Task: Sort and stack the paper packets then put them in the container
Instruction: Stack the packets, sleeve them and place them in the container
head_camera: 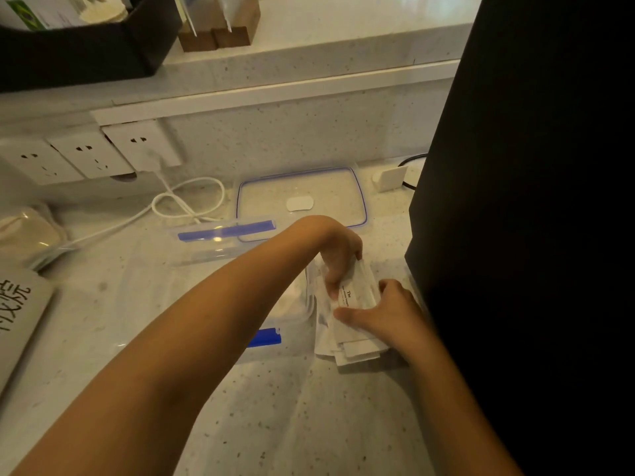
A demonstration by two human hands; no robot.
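Several white paper packets point(355, 297) lie in a loose pile on the speckled counter, right of a clear plastic container point(220, 250) with blue clips. My left hand point(338, 252) reaches across the container and pinches the top packets from above. My right hand point(391, 312) presses on the same pile from the near side, thumb along its left edge. More packets point(357, 352) stick out under my right hand. The container's clear lid point(302, 190) with a blue rim lies flat behind the pile. My left forearm hides much of the container.
A tall black appliance point(532, 201) stands right against the pile. White wall sockets point(86, 152) and a looped white cable point(185, 204) are at the back left. A bagged item point(31, 235) and a printed sheet point(20, 310) lie at the left edge.
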